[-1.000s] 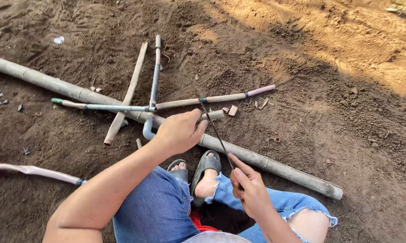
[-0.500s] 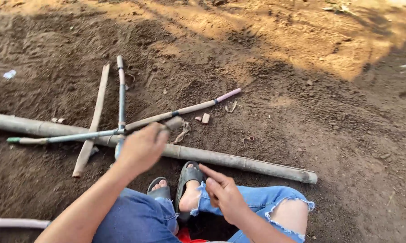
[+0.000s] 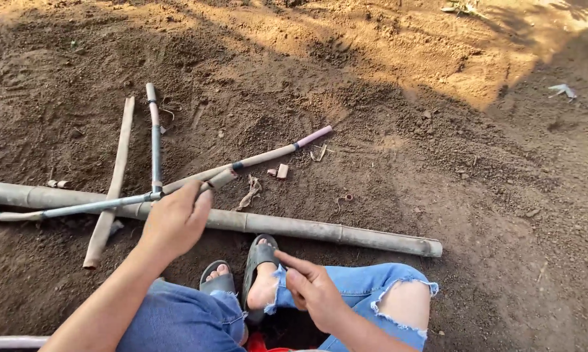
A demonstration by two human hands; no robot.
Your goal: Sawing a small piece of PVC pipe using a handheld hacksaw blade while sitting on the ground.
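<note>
I sit on bare soil in torn jeans and grey sandals. My left hand [image 3: 174, 220] rests on a long bamboo pole [image 3: 320, 230] that lies across in front of my feet, right where several thinner sticks cross it. One thin stick with a pink tip [image 3: 255, 160] slants up to the right from under the fingers. A grey stick [image 3: 153, 140] points away from me, and another [image 3: 65, 209] runs left. My right hand [image 3: 315, 290] hovers above my knee, fingers loosely curled, index finger out, holding nothing that I can see.
A flat wooden slat [image 3: 110, 187] lies tilted across the pole on the left. Small wood offcuts [image 3: 279, 171] and a twisted fibre scrap [image 3: 249, 192] lie beyond the pole. Another pale rod [image 3: 7, 341] shows at the bottom left. Sunlit soil lies at the far right.
The view has swung right and up, so the sticks sit further left. My left hand stays on the crossing point. My right hand has dropped slightly toward my knee.
</note>
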